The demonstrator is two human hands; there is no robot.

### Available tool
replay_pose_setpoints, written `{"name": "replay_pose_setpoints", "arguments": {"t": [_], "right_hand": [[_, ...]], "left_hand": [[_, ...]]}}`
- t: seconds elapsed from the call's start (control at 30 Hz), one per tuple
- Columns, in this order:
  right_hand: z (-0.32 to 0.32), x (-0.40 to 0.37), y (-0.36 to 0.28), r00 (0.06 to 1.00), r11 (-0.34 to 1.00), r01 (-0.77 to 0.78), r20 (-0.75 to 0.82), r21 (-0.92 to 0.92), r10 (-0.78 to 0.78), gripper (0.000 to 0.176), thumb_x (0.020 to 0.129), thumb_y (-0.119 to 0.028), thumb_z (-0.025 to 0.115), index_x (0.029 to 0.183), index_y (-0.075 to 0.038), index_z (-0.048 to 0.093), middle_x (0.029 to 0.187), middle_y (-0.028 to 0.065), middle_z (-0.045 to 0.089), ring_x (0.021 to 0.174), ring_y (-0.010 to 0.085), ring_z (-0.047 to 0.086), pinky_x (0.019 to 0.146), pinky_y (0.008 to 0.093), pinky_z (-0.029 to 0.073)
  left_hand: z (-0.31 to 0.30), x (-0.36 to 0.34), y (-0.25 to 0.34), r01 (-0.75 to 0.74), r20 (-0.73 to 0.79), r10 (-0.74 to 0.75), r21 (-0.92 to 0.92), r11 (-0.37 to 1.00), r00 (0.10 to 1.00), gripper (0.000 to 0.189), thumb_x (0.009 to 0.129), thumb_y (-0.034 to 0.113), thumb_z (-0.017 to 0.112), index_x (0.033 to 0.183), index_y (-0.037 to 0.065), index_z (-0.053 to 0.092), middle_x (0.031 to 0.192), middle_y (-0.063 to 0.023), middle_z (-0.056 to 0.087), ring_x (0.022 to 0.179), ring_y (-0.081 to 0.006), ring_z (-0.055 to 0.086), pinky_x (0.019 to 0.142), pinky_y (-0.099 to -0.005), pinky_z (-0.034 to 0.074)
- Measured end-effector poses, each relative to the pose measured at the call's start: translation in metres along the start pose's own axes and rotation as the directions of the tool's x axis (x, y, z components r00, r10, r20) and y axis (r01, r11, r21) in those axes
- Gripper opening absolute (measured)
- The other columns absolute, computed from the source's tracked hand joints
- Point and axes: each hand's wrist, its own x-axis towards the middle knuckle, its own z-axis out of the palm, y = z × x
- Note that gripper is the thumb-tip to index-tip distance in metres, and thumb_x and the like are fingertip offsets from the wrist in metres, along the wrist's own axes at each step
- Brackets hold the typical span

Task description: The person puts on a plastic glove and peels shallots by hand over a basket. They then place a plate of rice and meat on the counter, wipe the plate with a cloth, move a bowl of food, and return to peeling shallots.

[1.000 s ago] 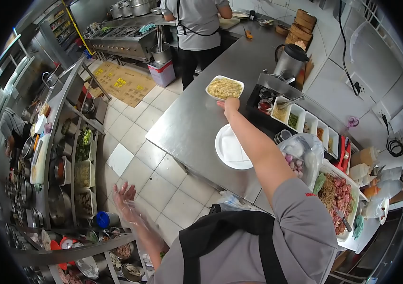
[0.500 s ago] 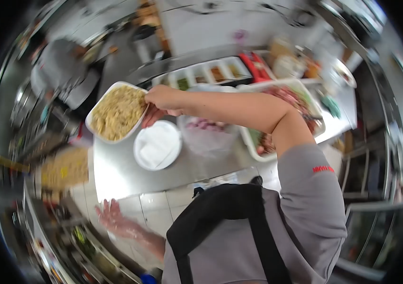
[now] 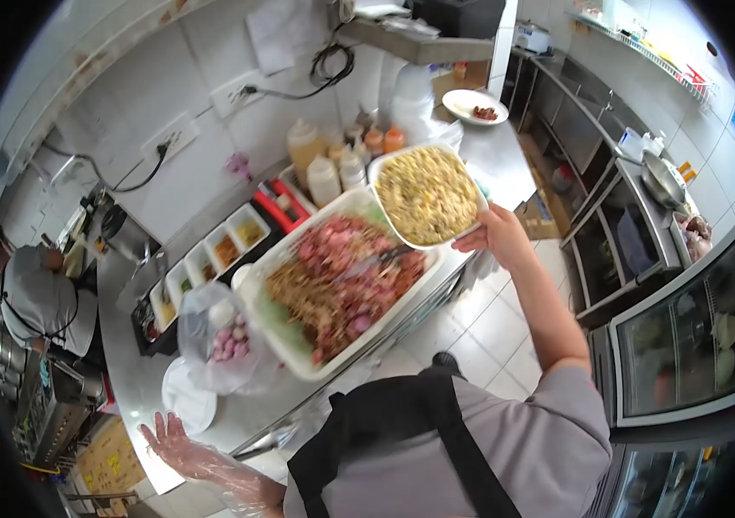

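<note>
My right hand grips the edge of a white tub, raised and tilted over the right end of a large white tray. Yellowish chopped food fills the tub. Inside the tray lie pink and brown shredded meat and what looks like a spoon or spatula. My left hand, in a clear plastic glove, is held with fingers spread and nothing in it. Near it on the steel table are a round white lid or plate and a plastic bag of small purple-pink onions.
Behind the tray stand a row of seasoning tubs, a red-handled item and sauce bottles. A white plate sits at the table's far end. A co-worker stands at far left; a glass-door fridge is at right.
My right hand has carried the tub from the table's left side to the right, past the large tray. My view has turned right. My left hand remains open and low at the left.
</note>
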Motion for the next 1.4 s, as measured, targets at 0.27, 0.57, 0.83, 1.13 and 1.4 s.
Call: {"name": "replay_pose_setpoints", "arguments": {"t": [0.27,0.57,0.83,1.13,1.4], "right_hand": [[-0.193,0.061,0.071,0.989,0.997,-0.031,-0.146,-0.073,0.02,0.029,0.09,-0.01,0.032,0.111,0.008,0.042,0.085,0.021,0.063,0.063,0.0265,0.066,0.053,0.0322,0.057],[-0.245,0.107,0.128,0.957,0.962,-0.274,0.092,-0.016,0.274,0.034,0.093,-0.022,0.038,0.11,0.008,0.044,0.085,0.0223,0.062,0.067,0.0282,0.066,0.059,0.0341,0.057],[-0.227,0.16,0.144,0.916,0.947,-0.321,0.262,0.02,0.305,0.033,0.095,-0.021,0.035,0.11,0.008,0.04,0.087,0.0216,0.061,0.071,0.0288,0.066,0.061,0.0344,0.057],[-0.226,0.208,0.121,0.947,0.603,0.187,-0.021,-0.775,-0.32,0.03,0.082,-0.028,0.061,0.093,0.0,0.059,0.073,0.0195,0.061,0.07,0.037,0.059,0.062,0.0439,0.045],[-0.243,0.26,0.148,0.838,0.275,0.395,0.221,-0.876,-0.499,0.02,0.069,-0.007,0.062,0.088,-0.009,0.066,0.083,0.0068,0.06,0.091,0.0274,0.051,0.078,0.0385,0.039]], "left_hand": [[0.116,-0.12,-0.031,-0.032,0.073,0.035,-0.052,0.998,0.997,0.064,0.09,0.048,0.036,0.137,0.004,0.029,0.117,-0.0201,0.051,0.1,-0.0307,0.054,0.093,-0.04,0.039],[0.205,-0.167,-0.029,-0.168,0.198,0.175,-0.05,0.985,0.964,0.064,0.091,0.042,0.041,0.14,0.006,0.021,0.118,-0.021,0.051,0.095,-0.0321,0.058,0.088,-0.0401,0.044],[0.21,-0.179,-0.023,-0.24,0.213,0.226,0.041,0.97,0.951,0.064,0.09,0.039,0.043,0.141,0.008,0.017,0.119,-0.0216,0.051,0.093,-0.0328,0.059,0.085,-0.0397,0.047],[0.172,-0.17,-0.022,-0.301,0.249,0.247,0.212,0.93,0.937,0.066,0.09,0.035,0.045,0.142,0.01,0.013,0.119,-0.0222,0.051,0.091,-0.0336,0.061,0.081,-0.0393,0.05],[0.123,-0.161,-0.02,-0.135,0.177,0.1,0.198,0.971,0.979,0.075,0.085,0.044,0.052,0.14,0.008,0.015,0.112,-0.0239,0.056,0.087,-0.0346,0.063,0.075,-0.0392,0.052]]}}
